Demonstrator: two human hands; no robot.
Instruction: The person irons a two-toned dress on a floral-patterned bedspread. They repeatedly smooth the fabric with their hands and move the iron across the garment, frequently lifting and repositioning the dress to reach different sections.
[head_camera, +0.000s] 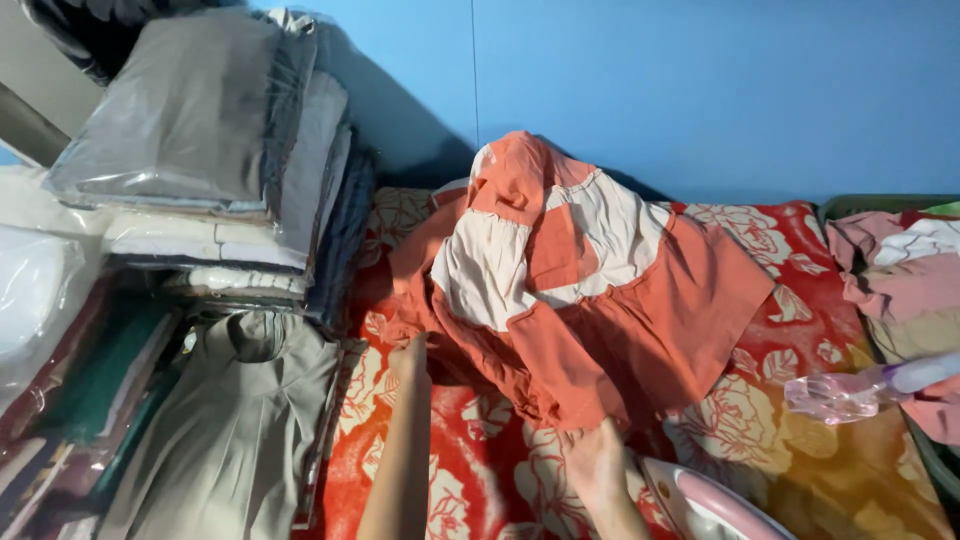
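An orange and cream patchwork shirt hangs spread above a red floral bed cover, lifted toward the blue wall. My left hand grips the shirt's lower left edge, with my forearm reaching up from the bottom of the view. My right hand holds the shirt's lower hem near the middle bottom. The upper part of the shirt bunches into a peak, and its collar area faces me.
Stacks of folded clothes in clear plastic bags lean at the left, with a grey-olive garment below them. A pink and white iron sits at the bottom right. A clear pinkish spray bottle and crumpled pink clothes lie at the right.
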